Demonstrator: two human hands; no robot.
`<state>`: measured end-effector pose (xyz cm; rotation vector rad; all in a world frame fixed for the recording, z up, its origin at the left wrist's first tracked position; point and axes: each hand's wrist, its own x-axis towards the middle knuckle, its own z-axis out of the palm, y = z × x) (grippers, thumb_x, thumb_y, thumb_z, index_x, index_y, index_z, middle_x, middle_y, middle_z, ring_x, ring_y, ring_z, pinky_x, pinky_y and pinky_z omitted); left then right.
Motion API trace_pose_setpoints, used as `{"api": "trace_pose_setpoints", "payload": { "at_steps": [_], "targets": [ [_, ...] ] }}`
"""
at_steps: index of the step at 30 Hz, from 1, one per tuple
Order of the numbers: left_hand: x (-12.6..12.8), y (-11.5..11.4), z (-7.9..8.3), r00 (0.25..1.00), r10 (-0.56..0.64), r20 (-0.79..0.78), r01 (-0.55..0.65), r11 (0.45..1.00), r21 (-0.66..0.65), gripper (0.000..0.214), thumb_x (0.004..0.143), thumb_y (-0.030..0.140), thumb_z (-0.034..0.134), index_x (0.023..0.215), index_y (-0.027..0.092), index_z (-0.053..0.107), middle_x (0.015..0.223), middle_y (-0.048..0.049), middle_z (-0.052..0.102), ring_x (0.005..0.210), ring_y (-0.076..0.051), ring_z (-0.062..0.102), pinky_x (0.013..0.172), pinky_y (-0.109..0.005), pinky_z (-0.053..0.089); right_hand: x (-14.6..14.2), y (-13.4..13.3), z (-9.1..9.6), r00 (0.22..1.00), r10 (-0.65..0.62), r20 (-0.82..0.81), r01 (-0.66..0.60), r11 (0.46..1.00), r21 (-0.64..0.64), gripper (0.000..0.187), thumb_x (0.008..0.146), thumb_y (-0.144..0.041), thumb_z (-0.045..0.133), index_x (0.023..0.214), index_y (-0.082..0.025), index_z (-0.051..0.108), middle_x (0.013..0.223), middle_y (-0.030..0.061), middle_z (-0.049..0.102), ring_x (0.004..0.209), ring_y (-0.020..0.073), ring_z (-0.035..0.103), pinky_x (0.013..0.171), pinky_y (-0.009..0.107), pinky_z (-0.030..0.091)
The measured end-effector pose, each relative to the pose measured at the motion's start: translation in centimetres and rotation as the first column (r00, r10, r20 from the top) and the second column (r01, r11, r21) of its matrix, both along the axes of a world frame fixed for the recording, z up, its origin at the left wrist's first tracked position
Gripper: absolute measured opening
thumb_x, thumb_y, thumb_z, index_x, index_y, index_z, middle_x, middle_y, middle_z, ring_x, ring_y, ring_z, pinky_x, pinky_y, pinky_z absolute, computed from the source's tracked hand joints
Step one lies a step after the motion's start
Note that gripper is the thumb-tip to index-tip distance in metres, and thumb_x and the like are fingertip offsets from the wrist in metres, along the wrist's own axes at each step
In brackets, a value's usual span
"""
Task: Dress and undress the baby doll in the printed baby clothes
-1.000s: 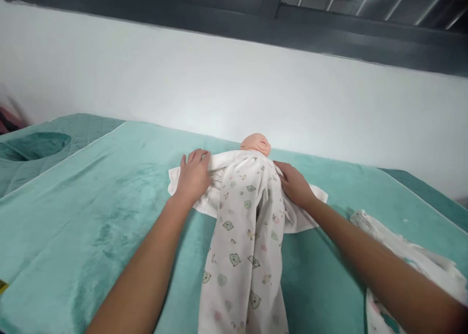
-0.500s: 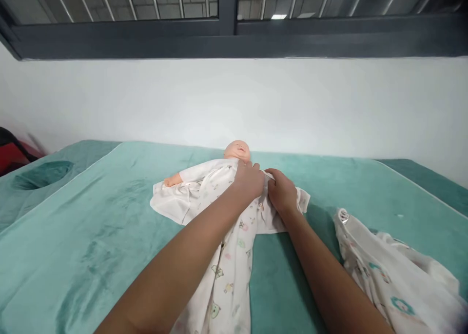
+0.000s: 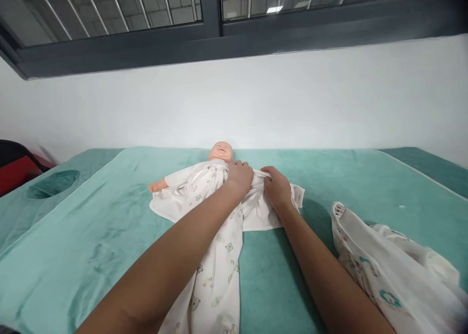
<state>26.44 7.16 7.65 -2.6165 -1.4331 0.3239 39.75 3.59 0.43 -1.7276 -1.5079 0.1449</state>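
A baby doll (image 3: 220,151) lies on its back with its head toward the wall. It wears a white long-sleeved romper (image 3: 221,275) printed with small animals, and more white cloth (image 3: 261,218) spreads out beneath its arms. One bare doll hand (image 3: 158,185) shows at the end of the left-side sleeve. My left hand (image 3: 241,176) is closed over the romper at the doll's right-side shoulder; its fingertips are partly hidden. Beside it, my right hand (image 3: 277,188) grips the bunched sleeve fabric between thumb and fingers. The doll's arm on that side is hidden by cloth and hands.
A crumpled white printed baby garment (image 3: 387,270) lies at the right. Green fabric (image 3: 109,236) covers the bed, which has a round hole (image 3: 53,184) at the left. A red and black bag (image 3: 18,166) sits at the far left. Behind are a white wall and a barred window (image 3: 212,27).
The view has tilted and shifted, so the doll and left hand appear farther left. My hands are slightly farther apart, with the sleeve fabric drawn between them.
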Motion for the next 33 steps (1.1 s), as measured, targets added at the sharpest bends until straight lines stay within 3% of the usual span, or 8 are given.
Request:
{"api": "trace_pose_setpoints", "payload": {
  "at_steps": [4, 7, 12, 19, 26, 33],
  "targets": [
    [0.7, 1.0, -0.8, 0.995, -0.102, 0.006, 0.102, 0.993, -0.051, 0.033, 0.082, 0.02, 0.059, 0.116, 0.021, 0.061, 0.117, -0.0121, 0.065, 0.112, -0.028, 0.055, 0.098, -0.046, 0.037, 0.2, 0.0, 0.2, 1.0, -0.017, -0.023, 0.016, 0.998, -0.058, 0.035, 0.081, -0.018, 0.043, 0.107, -0.026, 0.065, 0.106, 0.0046, 0.072, 0.096, 0.0262, 0.063, 0.082, 0.037, 0.045],
    [0.1, 1.7, -0.4, 0.99, -0.142, 0.005, 0.142, 0.988, -0.054, 0.037, 0.078, 0.019, 0.063, 0.116, 0.021, 0.06, 0.117, -0.0113, 0.066, 0.11, -0.028, 0.056, 0.094, -0.043, 0.041, 0.3, 0.0, 0.3, 0.99, -0.022, -0.137, 0.018, 0.999, -0.027, 0.032, 0.078, -0.019, 0.044, 0.101, -0.026, 0.066, 0.101, 0.0046, 0.072, 0.093, 0.0266, 0.062, 0.083, 0.038, 0.045],
    [-1.8, 2.1, 2.0, 0.992, -0.127, 0.003, 0.127, 0.992, 0.008, 0.033, 0.082, 0.016, 0.058, 0.114, 0.022, 0.059, 0.117, -0.0116, 0.064, 0.112, -0.028, 0.054, 0.092, -0.042, 0.042, 0.5, 0.1, 0.3, 0.926, -0.064, -0.371, 0.095, 0.993, 0.065, 0.027, 0.074, -0.02, 0.043, 0.087, -0.023, 0.066, 0.087, 0.0032, 0.071, 0.085, 0.0232, 0.063, 0.08, 0.035, 0.047],
    [-4.5, 1.6, 5.0, 0.997, -0.078, 0.014, 0.077, 0.994, 0.076, 0.031, 0.084, 0.01, 0.052, 0.113, 0.019, 0.058, 0.114, -0.014, 0.062, 0.11, -0.03, 0.054, 0.091, -0.045, 0.041, 1.1, 0.7, 0.2, 0.784, -0.117, -0.61, 0.2, 0.977, 0.069, 0.025, 0.066, -0.021, 0.042, 0.08, -0.02, 0.062, 0.077, 0.0045, 0.068, 0.068, 0.0194, 0.061, 0.058, 0.028, 0.047],
    [-5.0, 1.2, 4.6, 0.997, -0.061, 0.056, 0.055, 0.993, 0.108, 0.031, 0.084, 0.009, 0.05, 0.113, 0.017, 0.056, 0.114, -0.0142, 0.061, 0.112, -0.03, 0.053, 0.093, -0.046, 0.04, 1.2, 0.4, 0.2, 0.684, -0.116, -0.72, 0.219, 0.974, 0.051, 0.025, 0.057, -0.018, 0.043, 0.076, -0.02, 0.059, 0.075, 0.0043, 0.068, 0.057, 0.0158, 0.055, 0.049, 0.026, 0.042],
    [-5.4, 1.6, 5.2, 0.996, -0.021, 0.086, 0.012, 0.995, 0.098, 0.031, 0.085, 0.011, 0.051, 0.115, 0.018, 0.055, 0.115, -0.0136, 0.061, 0.111, -0.031, 0.055, 0.093, -0.045, 0.041, 1.7, -0.1, 0.3, 0.675, -0.149, -0.723, 0.269, 0.962, 0.053, 0.025, 0.054, -0.017, 0.043, 0.073, -0.021, 0.059, 0.071, 0.0028, 0.068, 0.056, 0.0161, 0.051, 0.05, 0.027, 0.036]
  ]
}}
